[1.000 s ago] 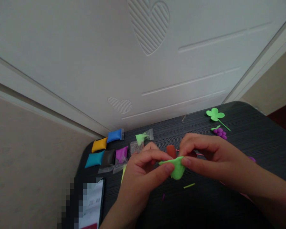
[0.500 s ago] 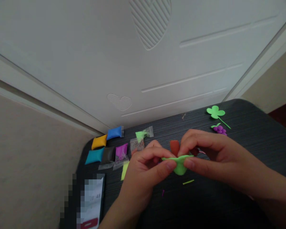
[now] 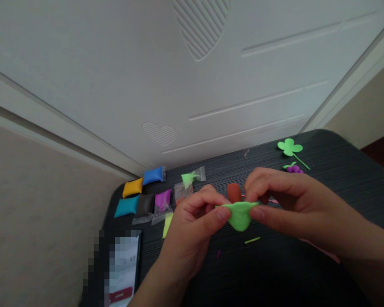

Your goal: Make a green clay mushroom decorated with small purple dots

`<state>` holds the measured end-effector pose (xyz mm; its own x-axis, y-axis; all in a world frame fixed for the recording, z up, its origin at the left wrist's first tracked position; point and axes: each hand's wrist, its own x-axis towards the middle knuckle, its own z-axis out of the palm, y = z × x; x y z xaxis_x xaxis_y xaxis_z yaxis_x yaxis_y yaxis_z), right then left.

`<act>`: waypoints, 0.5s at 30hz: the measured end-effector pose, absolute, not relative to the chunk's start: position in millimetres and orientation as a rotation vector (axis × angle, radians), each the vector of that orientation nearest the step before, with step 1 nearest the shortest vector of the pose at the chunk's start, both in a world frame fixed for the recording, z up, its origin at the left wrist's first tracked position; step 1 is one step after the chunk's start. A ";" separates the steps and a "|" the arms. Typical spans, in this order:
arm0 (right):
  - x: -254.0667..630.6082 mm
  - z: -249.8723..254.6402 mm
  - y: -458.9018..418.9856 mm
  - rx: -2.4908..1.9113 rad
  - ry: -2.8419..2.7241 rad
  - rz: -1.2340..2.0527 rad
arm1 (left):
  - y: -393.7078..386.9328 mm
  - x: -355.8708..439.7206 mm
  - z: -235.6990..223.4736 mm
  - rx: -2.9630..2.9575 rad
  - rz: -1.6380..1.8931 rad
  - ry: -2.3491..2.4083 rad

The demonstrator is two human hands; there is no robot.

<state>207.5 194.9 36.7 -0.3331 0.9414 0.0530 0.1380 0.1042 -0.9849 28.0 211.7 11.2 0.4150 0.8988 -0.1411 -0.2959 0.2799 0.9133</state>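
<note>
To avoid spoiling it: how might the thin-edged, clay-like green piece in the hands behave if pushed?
The green piece probably bends easily: its edge looks thin. It may dent, given its doughy look. It's likely light: left hand and right hand pinch its ends.

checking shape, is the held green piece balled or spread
Spread: the green piece hangs as a wide flap between left hand and right hand.

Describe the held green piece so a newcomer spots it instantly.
Find the dark table by the white door, then the left hand and right hand over it. Between them is the green piece, nearly straight on top, rounded below. Unlike the green clover and bagged green lump, it alone is held.
</note>
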 end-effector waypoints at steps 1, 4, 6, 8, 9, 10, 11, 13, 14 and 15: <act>207.7 37.0 194.6 -1.086 -1.608 1.319 | 211.3 28.1 11.0 0.988 0.918 0.772; 208.8 38.2 194.2 -1.086 -1.617 1.349 | 209.8 27.9 11.5 1.173 0.992 0.851; 209.4 38.6 194.6 -1.094 -1.613 1.338 | 208.9 27.2 12.8 1.267 1.055 0.899; 209.3 38.3 195.4 -1.091 -1.613 1.327 | 208.7 26.4 13.7 1.258 1.072 0.880; 209.1 38.0 195.7 -1.084 -1.613 1.324 | 208.8 26.1 13.6 1.231 1.064 0.850; 208.8 37.5 196.1 -1.078 -1.610 1.325 | 209.1 26.0 13.3 1.203 1.050 0.821; 208.4 37.0 196.3 -1.075 -1.605 1.328 | 209.5 26.0 12.6 1.178 1.034 0.798; 207.7 35.8 196.7 -1.080 -1.586 1.331 | 210.1 26.5 11.2 1.150 1.011 0.773; 207.5 35.4 196.7 -1.087 -1.578 1.337 | 210.2 26.8 10.9 1.156 1.005 0.774; 207.5 35.1 196.6 -1.094 -1.576 1.341 | 210.1 27.2 11.2 1.179 1.011 0.786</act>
